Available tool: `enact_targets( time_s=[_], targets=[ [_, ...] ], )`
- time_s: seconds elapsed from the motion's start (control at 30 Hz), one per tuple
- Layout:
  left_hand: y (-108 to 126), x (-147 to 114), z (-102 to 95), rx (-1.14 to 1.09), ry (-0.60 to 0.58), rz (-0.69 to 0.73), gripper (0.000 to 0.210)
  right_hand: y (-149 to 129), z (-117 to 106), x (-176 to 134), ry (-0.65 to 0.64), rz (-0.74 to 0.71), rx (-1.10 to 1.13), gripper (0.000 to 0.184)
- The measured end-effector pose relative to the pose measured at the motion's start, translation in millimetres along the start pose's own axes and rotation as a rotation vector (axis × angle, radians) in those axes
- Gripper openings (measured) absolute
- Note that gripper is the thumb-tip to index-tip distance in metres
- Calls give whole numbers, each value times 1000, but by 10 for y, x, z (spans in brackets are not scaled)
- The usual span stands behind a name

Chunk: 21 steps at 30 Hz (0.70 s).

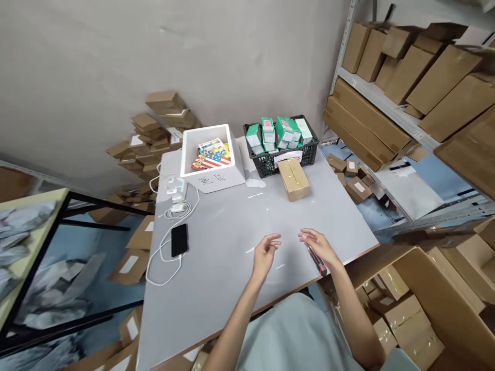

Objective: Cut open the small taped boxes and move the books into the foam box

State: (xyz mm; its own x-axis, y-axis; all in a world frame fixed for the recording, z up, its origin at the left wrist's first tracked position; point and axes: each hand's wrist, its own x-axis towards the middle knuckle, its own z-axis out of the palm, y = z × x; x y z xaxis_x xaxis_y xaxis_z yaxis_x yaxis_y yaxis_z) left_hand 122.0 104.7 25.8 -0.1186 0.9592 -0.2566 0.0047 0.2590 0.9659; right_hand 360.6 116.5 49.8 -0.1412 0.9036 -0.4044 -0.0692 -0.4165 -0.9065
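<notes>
My left hand (266,251) hovers over the middle of the grey table (224,257), fingers curved and apart, holding nothing. Facing it, my right hand (315,243) is also empty with its fingers spread. Just beneath the right hand lies a red and black box cutter (317,262), partly covered by the hand, near the table's front edge. Farther off, a taped cardboard box (294,180) stands against a black plastic basket (266,166) filled with green and white boxes (284,129). Left of that basket is a white foam box (216,183) with colourful printed packs (212,154) inside.
A black phone (179,240) with a white cable (164,282) lies on the table's left side, near a power strip (177,188). At lower right stands a large open carton (429,288) of parcels. Shelves (386,100) with boxes rise on the right; cartons (147,149) are piled behind.
</notes>
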Motion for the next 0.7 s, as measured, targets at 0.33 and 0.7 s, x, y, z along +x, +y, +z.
enact_targets(
  time_s=[0.33,0.7],
  targets=[
    [88,357,324,58,-18,-25,39,74,-406,548,-19,67,18,63],
    [118,753,259,79,76,-94,36,-29,-623,1195,-12,71,-15,59]
  ],
)
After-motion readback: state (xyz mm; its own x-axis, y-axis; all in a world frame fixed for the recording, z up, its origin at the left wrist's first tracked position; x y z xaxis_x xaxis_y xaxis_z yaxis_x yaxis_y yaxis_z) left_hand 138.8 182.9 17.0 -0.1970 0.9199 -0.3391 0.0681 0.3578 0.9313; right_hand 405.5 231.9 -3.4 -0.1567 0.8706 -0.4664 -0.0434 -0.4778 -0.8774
